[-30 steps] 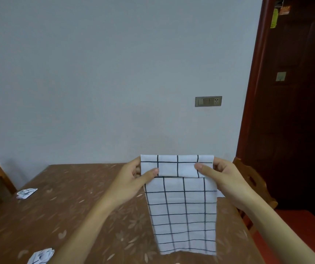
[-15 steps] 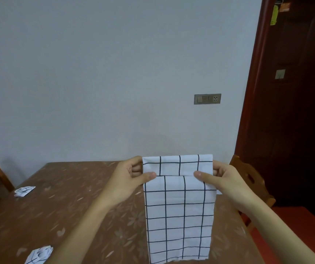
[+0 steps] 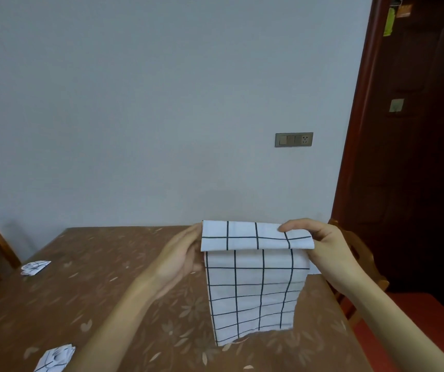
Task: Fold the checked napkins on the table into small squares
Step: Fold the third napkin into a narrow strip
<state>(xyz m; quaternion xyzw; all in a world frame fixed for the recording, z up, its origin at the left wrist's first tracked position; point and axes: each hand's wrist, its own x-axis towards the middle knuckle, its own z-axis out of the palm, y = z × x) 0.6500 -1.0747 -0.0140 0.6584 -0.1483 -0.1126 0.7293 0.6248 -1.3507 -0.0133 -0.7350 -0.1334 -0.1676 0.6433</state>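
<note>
I see the checked napkin (image 3: 253,285) held upright above the table (image 3: 108,277). Its top edge is turned over toward me as a narrow flap and the rest hangs down. My left grip (image 3: 180,260) holds the left edge, fingers hidden behind the cloth. My right grip (image 3: 322,245) pinches the top right corner. On the table's left lie 2 more, well apart: a far folded napkin (image 3: 35,267) and a near folded napkin (image 3: 56,357).

The held napkin (image 3: 255,285) hides fingers of left hand (image 3: 180,260); bottom edge crops folded napkin (image 3: 54,359).
</note>
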